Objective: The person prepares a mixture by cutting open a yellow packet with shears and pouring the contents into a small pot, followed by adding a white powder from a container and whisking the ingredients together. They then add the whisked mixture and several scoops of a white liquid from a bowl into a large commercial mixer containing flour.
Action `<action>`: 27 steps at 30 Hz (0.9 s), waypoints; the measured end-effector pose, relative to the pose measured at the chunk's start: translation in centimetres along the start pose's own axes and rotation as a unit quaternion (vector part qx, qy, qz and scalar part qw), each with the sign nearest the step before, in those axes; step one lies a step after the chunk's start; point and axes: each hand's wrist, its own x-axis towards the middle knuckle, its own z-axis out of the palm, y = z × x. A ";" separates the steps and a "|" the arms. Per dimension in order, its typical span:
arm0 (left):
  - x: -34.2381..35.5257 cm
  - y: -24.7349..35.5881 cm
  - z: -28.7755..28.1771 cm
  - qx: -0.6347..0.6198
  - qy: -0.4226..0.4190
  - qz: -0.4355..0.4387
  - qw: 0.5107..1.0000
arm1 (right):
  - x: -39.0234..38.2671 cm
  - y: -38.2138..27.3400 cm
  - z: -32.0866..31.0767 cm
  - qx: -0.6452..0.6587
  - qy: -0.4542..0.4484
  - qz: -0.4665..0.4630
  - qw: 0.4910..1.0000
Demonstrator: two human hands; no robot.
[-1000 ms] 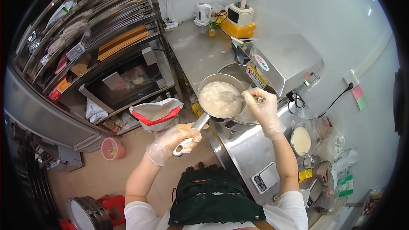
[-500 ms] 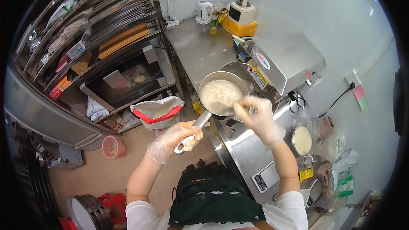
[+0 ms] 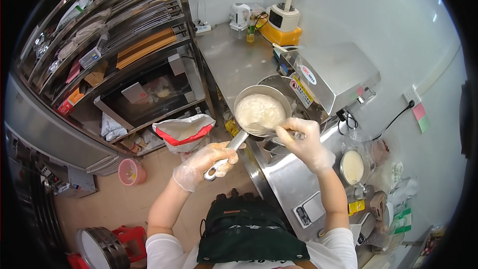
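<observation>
My left hand (image 3: 215, 161), in a clear plastic glove, is closed around the metal handle (image 3: 232, 146) of a saucepan (image 3: 240, 92). Inside the pan is a thick, creamy white mixture (image 3: 259, 111) with a swirled surface. My right hand (image 3: 302, 142), gloved the same way, grips a wire whisk (image 3: 264, 130) at the pan's near right rim. The whisk's wires dip into the mixture, and the end of its handle sticks out past my fingers. Behind the saucepan, partly hidden, stands the metal bowl of a mixing machine (image 3: 331, 72).
A steel counter (image 3: 224, 52) runs behind the pan. On the right worktop lie a kitchen scale (image 3: 309, 209) and a pan of pale liquid (image 3: 353, 166). An open white sack (image 3: 184, 130) and a pink bucket (image 3: 132, 171) stand on the floor at left, before a tray rack (image 3: 144, 47).
The whisk has swept through the mixture, and its wires now show more plainly at the near rim. My right hand has shifted slightly; my left hand keeps its hold on the saucepan.
</observation>
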 end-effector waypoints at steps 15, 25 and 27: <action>-0.2 0.1 0.4 0.011 0.003 0.019 1.000 | 0.6 1.4 0.9 -0.076 0.124 0.069 0.987; 0.1 -0.4 -0.3 -0.011 -0.013 0.016 1.000 | 1.5 0.5 1.4 -0.232 0.086 -0.039 0.968; 0.1 -0.5 -0.3 -0.021 -0.018 0.010 1.000 | 0.9 -1.3 1.0 -0.145 0.033 -0.114 0.982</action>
